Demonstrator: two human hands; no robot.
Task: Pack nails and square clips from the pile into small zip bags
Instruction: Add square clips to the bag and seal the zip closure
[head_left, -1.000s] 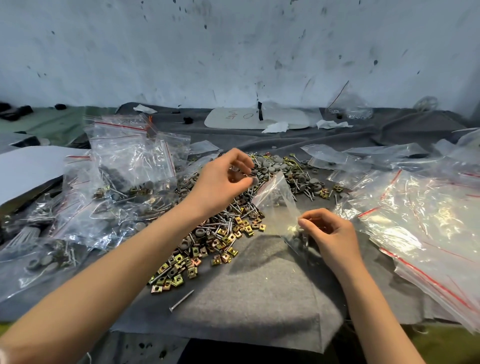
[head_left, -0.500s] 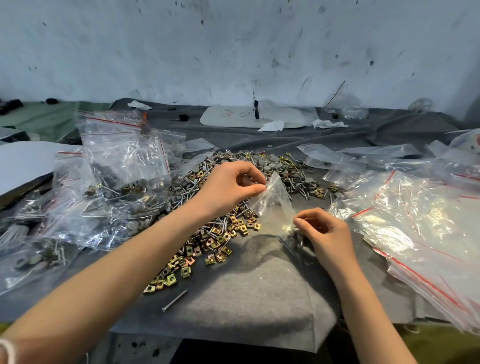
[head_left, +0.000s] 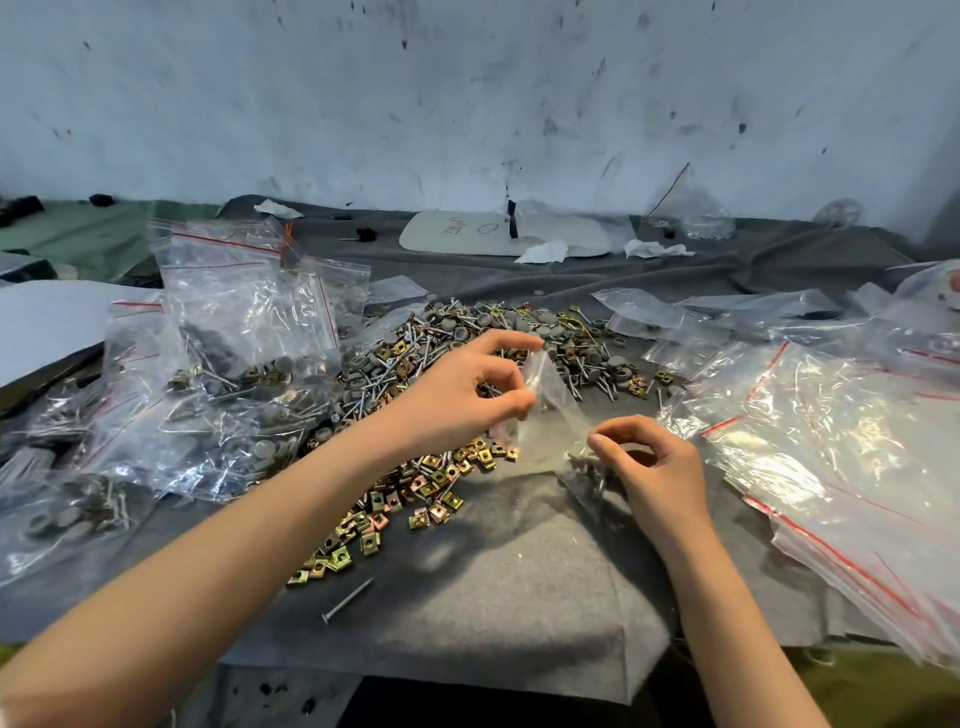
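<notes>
Left hand (head_left: 457, 400) moved onto zip bag (head_left: 551, 410) — pinches top | right hand (head_left: 654, 467) pinches lower end | axis slants up-left

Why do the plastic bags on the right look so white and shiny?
In the head view, light glares off the crinkled empty zip bags, washing them white; the small zip bag pinched by the left hand and right hand glints less.

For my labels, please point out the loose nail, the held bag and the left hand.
loose nail (head_left: 347, 599): head view, middle of shaft.
held bag (head_left: 553, 415): head view, clear film between hands.
left hand (head_left: 447, 400): head view, back of hand.
</notes>
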